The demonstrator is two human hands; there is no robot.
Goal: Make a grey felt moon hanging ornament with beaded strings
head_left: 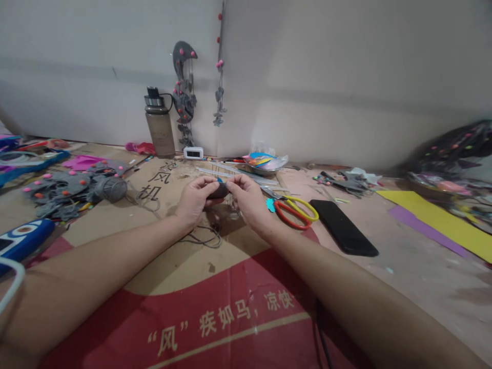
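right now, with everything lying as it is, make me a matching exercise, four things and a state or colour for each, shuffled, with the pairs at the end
Things:
1. dark piece
2. scissors
3. phone
4. bottle

States:
A. black, lying flat
B. standing upright
C. held in the fingers of the left hand and right hand
D. one red handle, one yellow

Pairs: 1-C, 2-D, 3-A, 4-B

Bare forearms (126, 264) and bare hands (192, 201)
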